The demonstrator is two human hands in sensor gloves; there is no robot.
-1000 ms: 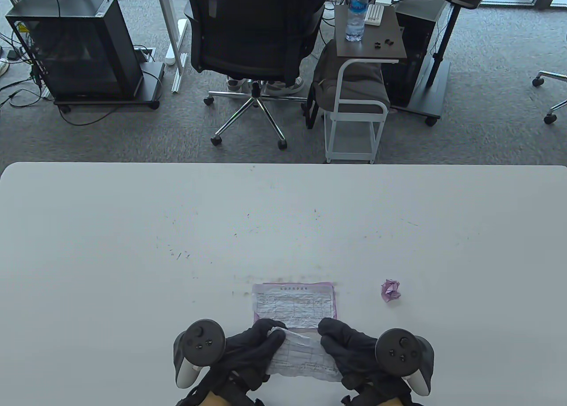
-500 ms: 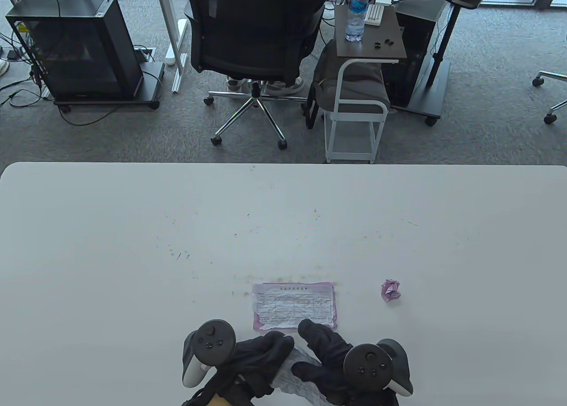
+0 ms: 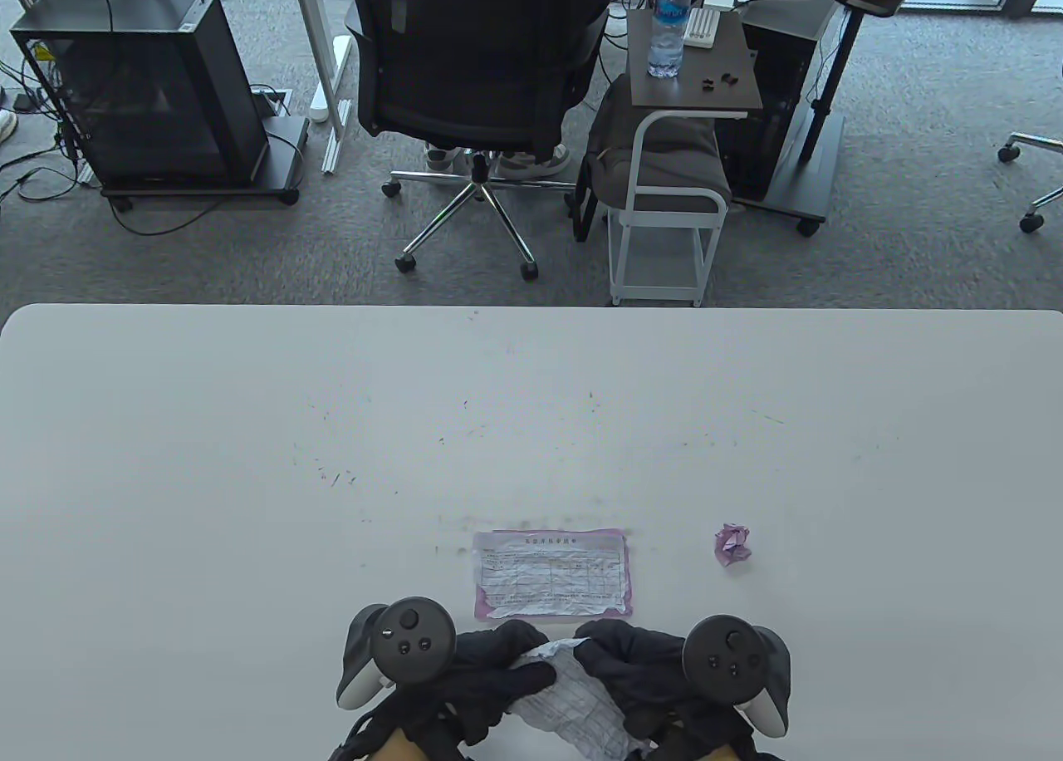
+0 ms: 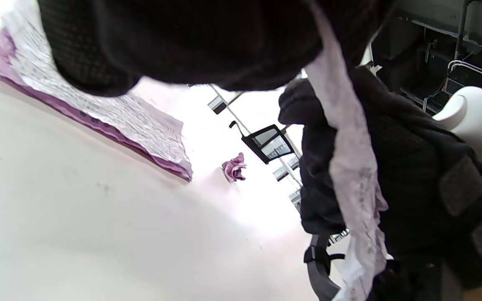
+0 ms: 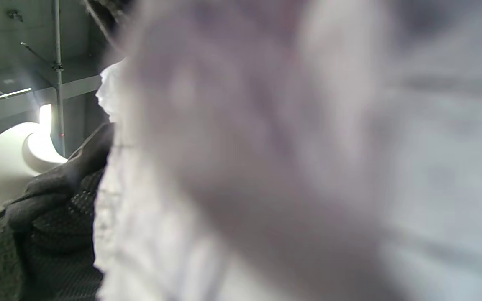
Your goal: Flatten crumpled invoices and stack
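Observation:
A flattened invoice (image 3: 551,574), white on a pink underlayer, lies on the table near the front edge; it also shows in the left wrist view (image 4: 111,113). A crumpled pink invoice ball (image 3: 732,543) lies to its right, also in the left wrist view (image 4: 234,167). A wrinkled white invoice (image 3: 577,699) is held just above the table between both hands. My left hand (image 3: 498,670) grips its left edge and my right hand (image 3: 619,657) grips its right side. In the left wrist view the sheet (image 4: 349,167) hangs edge-on between the gloves. The right wrist view is filled by the blurred sheet (image 5: 266,167).
The white table (image 3: 249,462) stretches far and to both sides. Beyond its far edge stand an office chair (image 3: 473,71), a small side table with a water bottle (image 3: 668,22), and a computer case on a cart (image 3: 141,88).
The right hand slid left across the wrinkled sheet, then moved back right. The sheet went from spread wide between the hands to bunched and tilted. The flat invoice and the pink ball have not moved.

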